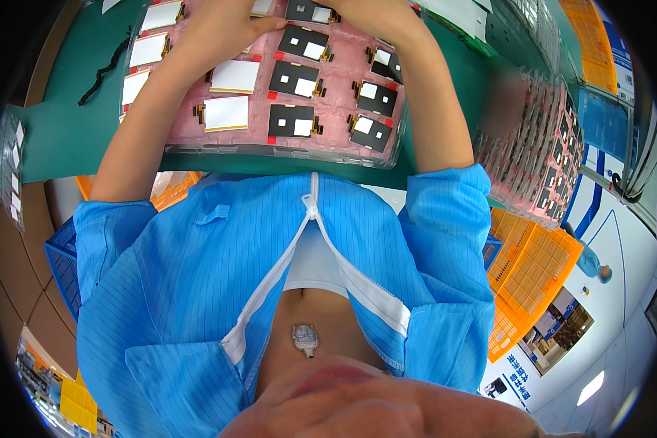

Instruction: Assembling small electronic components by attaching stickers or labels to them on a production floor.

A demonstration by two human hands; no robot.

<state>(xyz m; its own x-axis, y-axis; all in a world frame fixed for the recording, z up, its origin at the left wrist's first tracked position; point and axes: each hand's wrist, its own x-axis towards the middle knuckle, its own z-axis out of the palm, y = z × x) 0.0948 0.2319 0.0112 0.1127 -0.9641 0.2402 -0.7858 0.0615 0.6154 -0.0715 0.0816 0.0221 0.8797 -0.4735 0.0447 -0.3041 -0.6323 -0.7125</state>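
A clear plastic tray with a pink lining (pixel 336 109) lies on the green table, both my forearms reaching over it. It bears rows of thin flat panels: white ones (pixel 226 114) toward the left, and black ones with white squares (pixel 293 121) in the middle and at the right. My left hand (pixel 230 25) is over the far part of the tray, its thumb stretched toward a black panel in the far row. At that panel's right side is my right hand (pixel 376 16). Both hands' other fingers are cut off by the top edge, so any grip is hidden.
A tall stack of similar filled trays (pixel 522 157) stands close at my right. A black twisted cord (pixel 104 75) lies on the green table (pixel 58 150) at the left. Orange crates (pixel 536 270) and a blue crate (pixel 62 252) stand lower down. Another person (pixel 593 264) is far off right.
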